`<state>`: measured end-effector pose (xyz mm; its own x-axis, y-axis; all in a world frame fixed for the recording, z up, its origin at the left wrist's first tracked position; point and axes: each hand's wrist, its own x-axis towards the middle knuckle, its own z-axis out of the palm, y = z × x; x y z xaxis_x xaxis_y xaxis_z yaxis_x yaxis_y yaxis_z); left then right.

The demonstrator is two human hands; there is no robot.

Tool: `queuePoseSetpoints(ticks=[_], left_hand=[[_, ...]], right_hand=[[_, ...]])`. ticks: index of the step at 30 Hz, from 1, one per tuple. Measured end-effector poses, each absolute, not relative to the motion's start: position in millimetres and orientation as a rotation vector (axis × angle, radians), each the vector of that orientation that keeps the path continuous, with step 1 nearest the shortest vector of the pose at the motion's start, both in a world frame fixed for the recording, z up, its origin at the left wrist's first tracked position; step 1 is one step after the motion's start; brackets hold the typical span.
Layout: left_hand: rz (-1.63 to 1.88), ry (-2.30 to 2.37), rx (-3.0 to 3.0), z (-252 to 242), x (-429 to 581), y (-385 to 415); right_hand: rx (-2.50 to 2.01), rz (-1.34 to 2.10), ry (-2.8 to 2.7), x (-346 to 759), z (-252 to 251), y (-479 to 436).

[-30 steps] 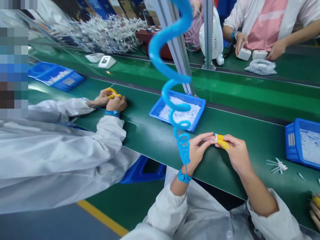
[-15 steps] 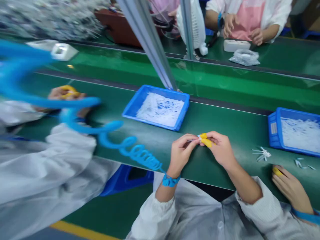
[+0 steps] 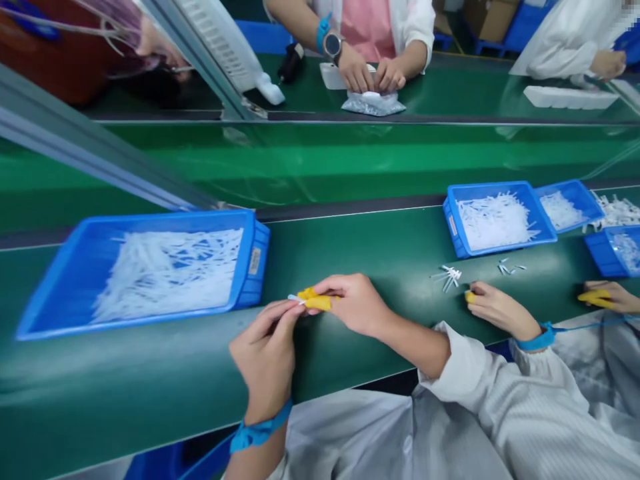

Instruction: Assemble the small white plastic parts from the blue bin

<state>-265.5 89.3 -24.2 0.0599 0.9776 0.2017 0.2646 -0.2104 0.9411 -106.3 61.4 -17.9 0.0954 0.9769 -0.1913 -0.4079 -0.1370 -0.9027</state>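
Note:
My left hand (image 3: 267,353), a blue band (image 3: 263,427) round its wrist, is closed in a pinch on a small, thin white and pale-blue stick-like piece (image 3: 296,299). From the other side my right hand (image 3: 357,307) grips the same piece between fingertips wrapped in yellow covers (image 3: 320,303). The two hands meet just above the green work surface. Most of the piece is hidden by my fingers. Left of my hands stands a blue tray (image 3: 259,260) heaped with thin white strips (image 3: 170,273).
Small white pieces (image 3: 450,275) lie loose to the right, with another blue tray (image 3: 453,230) behind them. A co-worker's hand (image 3: 500,310) rests close to my right arm. A metal post (image 3: 110,153) slants at the left. Across the divider, another person's hands (image 3: 373,73) handle a plastic bag.
My view has swung right, so the trays and post appear further left. My hands keep their pinch on the piece. Across the divider, the person's hands have moved onto the plastic bag.

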Motion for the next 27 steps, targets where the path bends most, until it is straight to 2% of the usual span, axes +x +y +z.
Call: queuePoseSetpoints(ticks=[6,18,22,25,27], left_hand=[[1.151,1.315,1.468,-24.5,-258.0,89.9],[1.021,1.325,1.639,-21.6,-258.4,90.0],[0.973,1.184,1.554,-10.3,-242.7,73.2],[0.894,1.076,1.500,-0.1,-216.7,59.4],[0.796,1.008,1.522,7.1,-194.0,52.8]], right_hand=[[-1.053,1.385,-0.714,-109.2,-21.1,67.7],[-1.197,1.272,-0.843,-95.4,-19.5,63.6],[-1.057,1.203,-0.756,-83.4,-8.2,22.5],[-1.033,1.047,-0.612,-79.7,-4.9,-36.3],[-1.009,1.092,-0.557,-81.6,-8.0,-81.5]])
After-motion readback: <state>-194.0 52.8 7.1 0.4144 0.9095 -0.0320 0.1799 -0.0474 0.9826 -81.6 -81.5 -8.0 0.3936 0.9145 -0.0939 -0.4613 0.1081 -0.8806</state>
